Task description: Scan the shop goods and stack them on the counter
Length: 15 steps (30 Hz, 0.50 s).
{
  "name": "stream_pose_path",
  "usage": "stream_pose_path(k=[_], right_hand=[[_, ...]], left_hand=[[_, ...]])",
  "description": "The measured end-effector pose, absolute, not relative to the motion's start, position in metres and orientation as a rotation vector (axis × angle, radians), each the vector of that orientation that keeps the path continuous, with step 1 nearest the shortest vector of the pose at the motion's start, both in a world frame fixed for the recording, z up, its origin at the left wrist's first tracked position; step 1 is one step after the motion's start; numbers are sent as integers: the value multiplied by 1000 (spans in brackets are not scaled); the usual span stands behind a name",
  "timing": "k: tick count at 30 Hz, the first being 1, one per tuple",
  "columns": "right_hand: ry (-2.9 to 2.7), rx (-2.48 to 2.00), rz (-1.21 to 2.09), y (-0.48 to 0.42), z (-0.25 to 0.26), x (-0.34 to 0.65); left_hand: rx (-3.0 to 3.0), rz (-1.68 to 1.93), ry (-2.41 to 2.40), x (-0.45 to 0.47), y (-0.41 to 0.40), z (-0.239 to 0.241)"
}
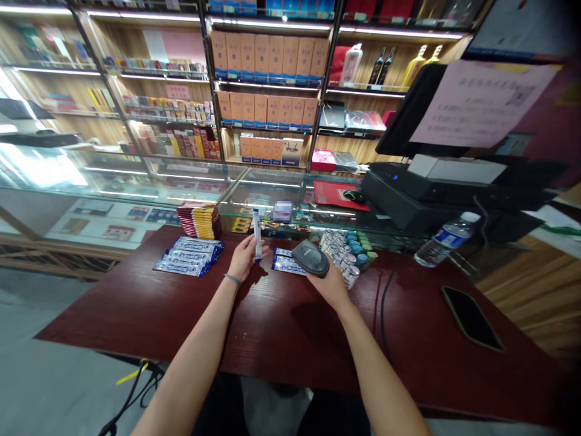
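Observation:
My left hand is closed on a slim blue-and-white packet, held upright above the dark red table. A black barcode scanner is gripped in my right hand, its head tilted toward the left. Under the scanner, partly hidden, lie a few more blue-and-white packets. To the left of my left hand, a larger spread of the same packets rests on the table. Beside my right hand stand several small cans, silver-topped, with blue and green ones at their right.
A stack of red and yellow boxes stands at the table's back left. On the right are a water bottle, a phone and the scanner's cable. Behind are a glass display counter, a mouse and a monitor.

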State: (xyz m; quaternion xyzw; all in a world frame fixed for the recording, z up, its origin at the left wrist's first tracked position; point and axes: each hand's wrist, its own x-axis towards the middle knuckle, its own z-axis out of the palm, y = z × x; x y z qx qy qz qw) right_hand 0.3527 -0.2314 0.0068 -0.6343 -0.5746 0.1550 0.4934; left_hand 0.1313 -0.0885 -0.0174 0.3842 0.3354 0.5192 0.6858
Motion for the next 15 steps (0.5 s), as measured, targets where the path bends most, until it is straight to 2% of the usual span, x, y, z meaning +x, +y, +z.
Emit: stream_pose_path(k=[9, 15], right_hand=[[-1429, -1517, 315, -224, -2, 340], [-1496, -1521, 323, -224, -2, 322]], left_hand=[[1383, 1482, 958, 82, -80, 1], [2026, 1431, 1319, -8, -84, -2]])
